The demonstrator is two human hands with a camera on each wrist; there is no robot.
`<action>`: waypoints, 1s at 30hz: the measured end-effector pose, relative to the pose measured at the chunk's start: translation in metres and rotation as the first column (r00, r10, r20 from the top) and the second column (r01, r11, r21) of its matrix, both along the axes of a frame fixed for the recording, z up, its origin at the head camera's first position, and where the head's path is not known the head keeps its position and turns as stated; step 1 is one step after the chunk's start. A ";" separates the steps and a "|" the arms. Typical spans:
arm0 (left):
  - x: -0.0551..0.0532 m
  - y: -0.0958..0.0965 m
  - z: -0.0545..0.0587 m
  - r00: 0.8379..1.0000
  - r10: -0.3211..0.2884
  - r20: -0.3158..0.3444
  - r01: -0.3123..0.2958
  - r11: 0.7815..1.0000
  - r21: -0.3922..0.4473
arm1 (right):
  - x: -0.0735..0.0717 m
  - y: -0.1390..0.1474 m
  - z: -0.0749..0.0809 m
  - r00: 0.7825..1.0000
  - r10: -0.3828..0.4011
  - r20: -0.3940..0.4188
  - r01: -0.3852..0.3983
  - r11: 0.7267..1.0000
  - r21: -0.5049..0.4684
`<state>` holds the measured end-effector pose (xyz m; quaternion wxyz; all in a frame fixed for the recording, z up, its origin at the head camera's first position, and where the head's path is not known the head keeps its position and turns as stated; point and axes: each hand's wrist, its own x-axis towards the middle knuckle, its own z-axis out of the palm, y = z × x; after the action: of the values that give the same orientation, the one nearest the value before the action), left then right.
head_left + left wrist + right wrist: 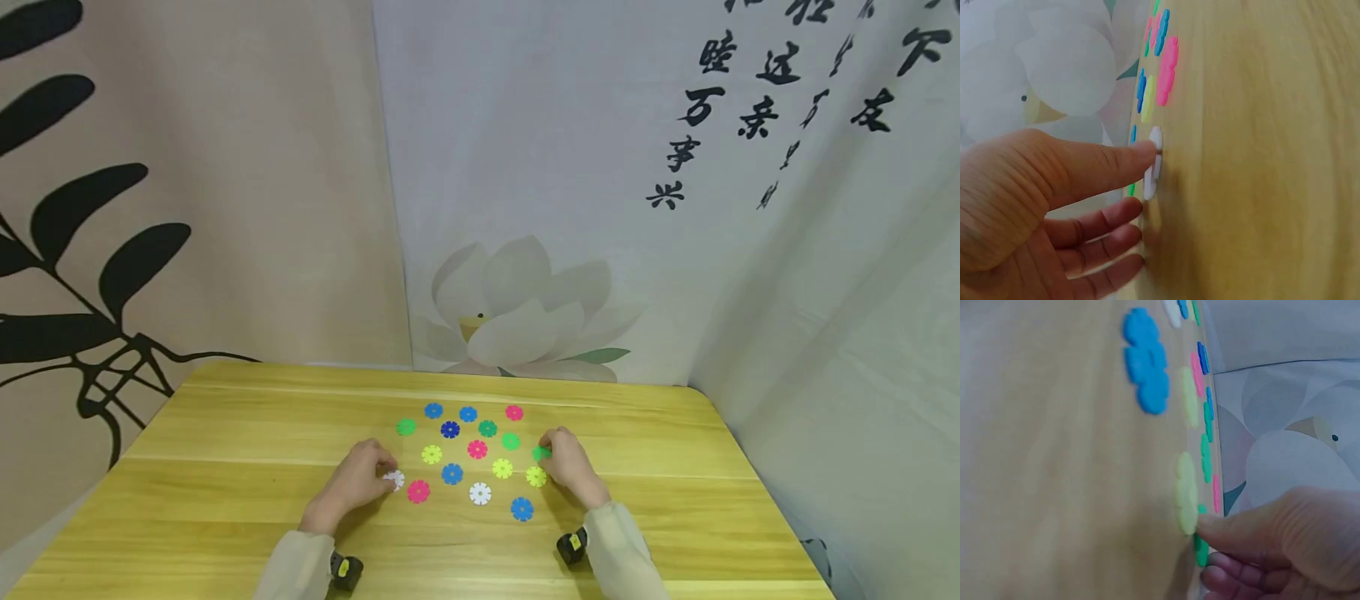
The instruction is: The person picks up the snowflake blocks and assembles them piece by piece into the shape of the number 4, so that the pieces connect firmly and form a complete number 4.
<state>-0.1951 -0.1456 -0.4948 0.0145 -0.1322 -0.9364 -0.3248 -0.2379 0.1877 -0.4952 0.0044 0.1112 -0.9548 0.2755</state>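
Note:
Colourful plastic snowflake discs with notched rims lie flat on a wooden table. At the left of the group, my left hand (354, 481) pinches a white snowflake disc (1154, 178); the thumb lies over it and the index finger is hidden. A pink disc (418, 492) sits just to its right. On the other side, my right hand (573, 467) pinches a green snowflake disc (1202, 550) at its edge between thumb and fingers. Close beside that thumb lies a yellow disc (1186, 494). A blue disc (522, 509) is nearest the front.
Several more discs, among them a second white one (480, 493) and a dark blue one (450, 429), are spread between the hands. The wooden table (247, 467) meets a printed cloth backdrop (525, 167) at its far edge.

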 end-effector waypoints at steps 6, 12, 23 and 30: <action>-0.001 0.000 0.007 1.000 -0.020 0.013 0.020 0.999 -0.032 | -0.005 0.001 0.003 0.999 0.013 0.041 -0.014 1.000 0.022; 0.000 0.001 0.010 0.998 -0.016 0.053 0.017 0.999 -0.036 | -0.006 0.001 0.003 0.998 -0.003 0.064 0.001 0.999 0.044; -0.006 -0.001 0.009 0.995 -0.074 0.070 0.073 0.997 0.021 | -0.006 0.002 0.000 0.999 -0.042 0.012 0.042 0.999 0.013; -0.008 -0.009 0.001 0.990 -0.139 0.016 0.137 0.984 0.114 | 0.000 0.005 -0.002 0.997 -0.069 -0.036 0.064 0.990 -0.125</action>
<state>-0.2035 -0.1547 -0.4935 -0.0116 -0.1920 -0.9052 -0.3789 -0.2380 0.1928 -0.4974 0.0397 0.0844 -0.9388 0.3315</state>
